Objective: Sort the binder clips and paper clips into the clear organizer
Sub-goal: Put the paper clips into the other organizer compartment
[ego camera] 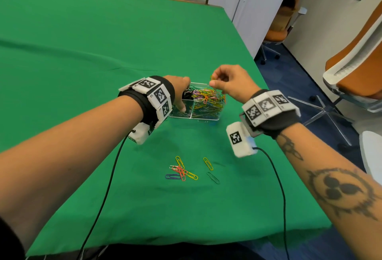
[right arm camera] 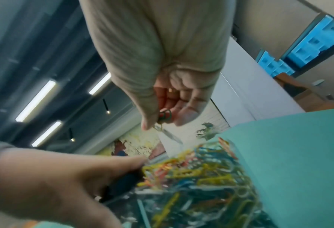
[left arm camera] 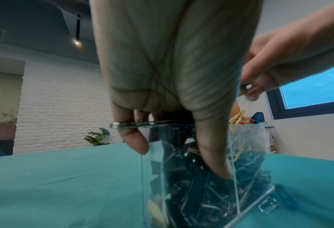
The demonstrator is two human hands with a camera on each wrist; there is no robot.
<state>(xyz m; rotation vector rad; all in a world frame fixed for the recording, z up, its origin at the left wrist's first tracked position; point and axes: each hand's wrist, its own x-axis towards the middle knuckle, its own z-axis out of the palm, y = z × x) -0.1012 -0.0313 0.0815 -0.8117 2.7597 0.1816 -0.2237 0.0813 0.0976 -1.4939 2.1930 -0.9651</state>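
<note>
A clear organizer [ego camera: 203,117] stands on the green cloth, its right side heaped with coloured paper clips [ego camera: 206,99] and its left side holding black binder clips [left arm camera: 181,169]. My left hand [ego camera: 182,94] grips the organizer's left wall, thumb inside and fingers outside [left arm camera: 136,138]. My right hand [ego camera: 225,82] hovers just above the paper-clip heap and pinches a few paper clips [right arm camera: 163,118] between thumb and fingertips. Several loose paper clips [ego camera: 183,172] lie on the cloth near me, in front of the organizer.
The green table [ego camera: 82,53] stretches far back and left. Its right edge drops to a blue floor with orange office chairs [ego camera: 355,77]. Black cables [ego camera: 107,187] run from both wrist units toward me.
</note>
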